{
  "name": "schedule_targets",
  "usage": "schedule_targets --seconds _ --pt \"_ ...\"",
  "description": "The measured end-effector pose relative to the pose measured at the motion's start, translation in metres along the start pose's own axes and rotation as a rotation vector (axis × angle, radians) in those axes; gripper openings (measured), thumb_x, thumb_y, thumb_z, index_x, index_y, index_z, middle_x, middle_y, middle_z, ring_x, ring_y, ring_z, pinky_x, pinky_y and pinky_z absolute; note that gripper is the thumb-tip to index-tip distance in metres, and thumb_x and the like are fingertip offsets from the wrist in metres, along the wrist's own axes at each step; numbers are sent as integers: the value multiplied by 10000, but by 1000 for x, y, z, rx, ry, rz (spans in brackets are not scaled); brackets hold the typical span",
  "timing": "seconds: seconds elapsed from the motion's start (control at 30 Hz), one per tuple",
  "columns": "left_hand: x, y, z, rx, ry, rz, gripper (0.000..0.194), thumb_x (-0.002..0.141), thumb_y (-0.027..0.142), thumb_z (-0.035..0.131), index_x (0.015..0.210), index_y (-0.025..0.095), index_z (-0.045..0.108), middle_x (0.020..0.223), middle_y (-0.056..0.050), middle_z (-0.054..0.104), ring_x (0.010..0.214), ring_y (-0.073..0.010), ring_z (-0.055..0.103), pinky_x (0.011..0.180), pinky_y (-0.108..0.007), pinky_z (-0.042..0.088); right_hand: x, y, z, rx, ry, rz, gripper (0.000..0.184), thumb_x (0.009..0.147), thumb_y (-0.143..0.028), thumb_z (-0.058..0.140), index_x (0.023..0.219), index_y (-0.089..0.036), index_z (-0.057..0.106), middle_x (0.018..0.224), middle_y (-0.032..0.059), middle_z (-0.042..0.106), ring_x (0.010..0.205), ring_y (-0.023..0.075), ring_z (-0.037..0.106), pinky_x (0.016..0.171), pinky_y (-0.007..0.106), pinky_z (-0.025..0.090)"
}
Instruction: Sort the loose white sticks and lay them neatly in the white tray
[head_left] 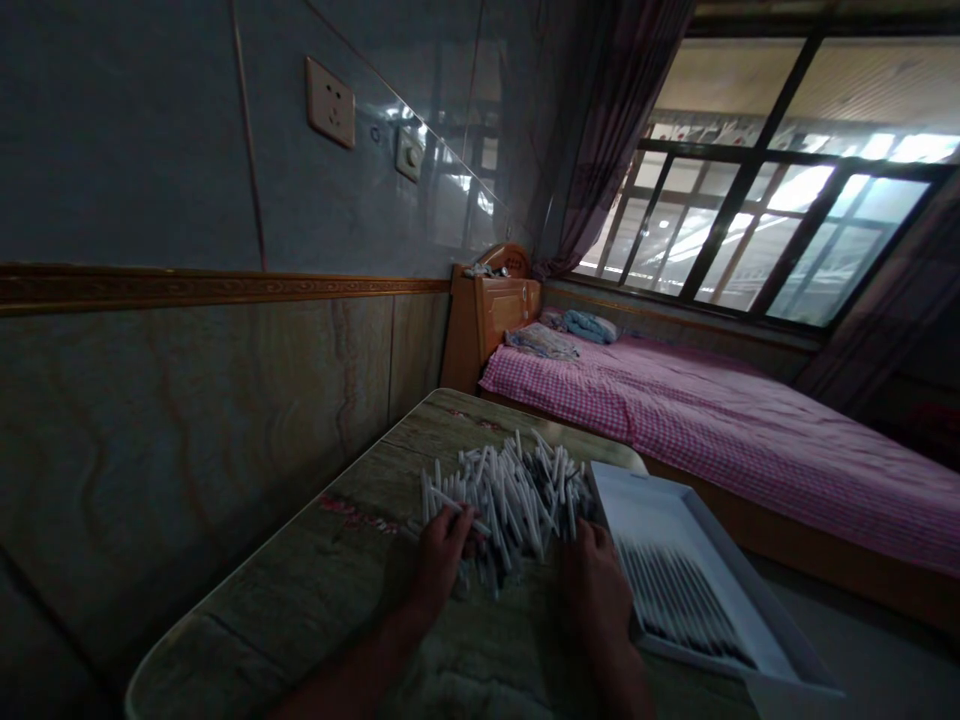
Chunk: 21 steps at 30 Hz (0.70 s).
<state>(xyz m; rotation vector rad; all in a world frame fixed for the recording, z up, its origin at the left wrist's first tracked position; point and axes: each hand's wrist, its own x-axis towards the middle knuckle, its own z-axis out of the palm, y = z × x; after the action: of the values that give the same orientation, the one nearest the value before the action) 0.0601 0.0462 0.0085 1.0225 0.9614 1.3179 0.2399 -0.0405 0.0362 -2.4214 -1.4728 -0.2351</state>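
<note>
A loose heap of thin white sticks with dark ends [510, 495] lies on a marble-patterned tabletop [300, 580]. My left hand [442, 555] presses into the heap's near left side, fingers curled over several sticks. My right hand [596, 590] rests at the heap's near right side, beside a shallow white tray [652, 510]. Its fingertips touch the sticks, and whether it grips any is hidden. In the tray, a neat row of similar sticks [679, 600] lies side by side, with the dark ends toward the near side.
The tray overhangs the table's right edge. Beyond the table stand a bed with a pink gingham sheet [675, 440] and a wooden headboard [487, 320]. A tiled wall with a socket [330, 102] runs along the left, and a barred window [750, 190] lies ahead.
</note>
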Motion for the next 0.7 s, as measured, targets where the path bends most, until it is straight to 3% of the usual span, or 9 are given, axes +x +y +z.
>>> schedule_targets --seconds 0.13,0.37,0.7 --pt "2 -4 1 -26 13 5 367 603 505 715 719 166 633 594 0 676 498 -144 607 424 -218 453 4 7 2 -79 -134 15 270 883 -161 362 1010 -153 600 1012 147 619 902 249 623 660 305 432" --pt "5 -8 -2 -2 9 15 310 631 429 700 776 163 634 601 0 679 537 -154 628 487 -242 498 5 4 7 -21 -159 39 290 893 -200 320 958 -168 600 964 135 650 874 239 640 645 302 426" --pt "5 -4 -2 -26 -8 25 354 607 457 710 780 162 619 646 -14 674 568 -160 637 457 -230 476 -1 4 6 -22 -180 41 372 878 -144 291 1126 -167 567 1010 139 684 876 251 668 647 319 449"
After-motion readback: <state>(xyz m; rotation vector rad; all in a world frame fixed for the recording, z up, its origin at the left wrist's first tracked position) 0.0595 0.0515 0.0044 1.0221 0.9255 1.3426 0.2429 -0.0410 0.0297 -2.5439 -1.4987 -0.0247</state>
